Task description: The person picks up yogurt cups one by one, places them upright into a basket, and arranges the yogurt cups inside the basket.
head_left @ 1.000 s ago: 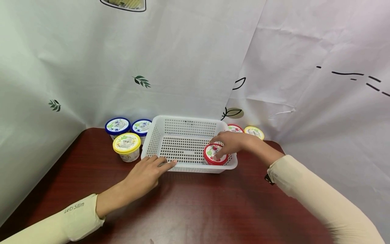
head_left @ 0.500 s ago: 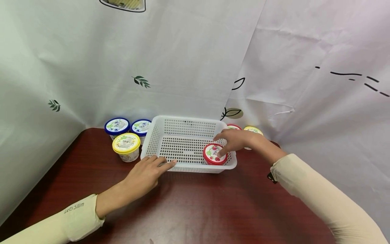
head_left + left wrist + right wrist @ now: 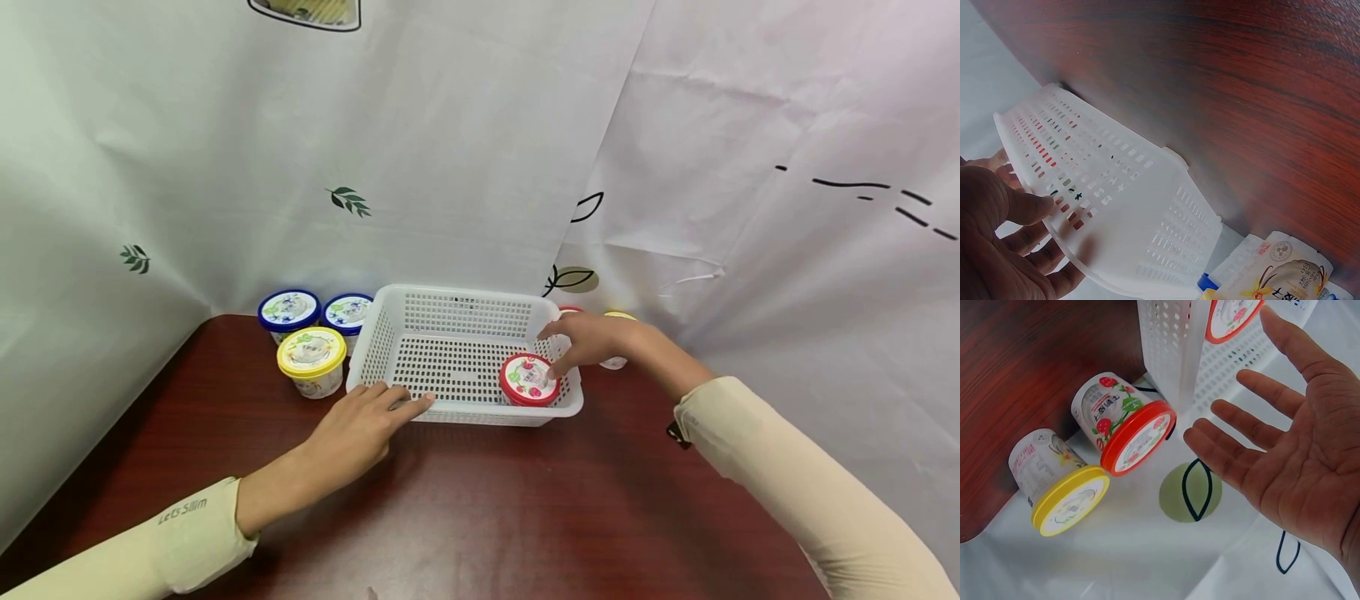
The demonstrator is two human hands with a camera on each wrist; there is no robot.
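Observation:
A white perforated plastic basket [image 3: 480, 410] stands on the table. My left hand [image 3: 352, 437] holds its near left rim; in the left wrist view the thumb lies against the outer wall and the fingers reach over the rim. Inside the basket's right end sits an upright paper tub with a red lid [image 3: 529, 379], printed with red fruit. Over the right rim is my right hand [image 3: 592, 340], its fingers spread and nothing between them. Its thumb tip is close by the red-lidded tub, and the right wrist view shows the palm [image 3: 1310, 450] bare.
Left of the basket stand two blue-lidded tubs [image 3: 289, 310] and a yellow-lidded tub [image 3: 312, 354]. To its right are another red-lidded tub [image 3: 1124, 424] and a yellow-lidded tub [image 3: 1060, 481]. A patterned white cloth [image 3: 450, 167] hangs behind the dark red wooden table [image 3: 480, 508].
My right hand has let go of the red-lidded tub and drawn back to the right, its fingers spreading. The tub stays in the basket. The left hand keeps its place.

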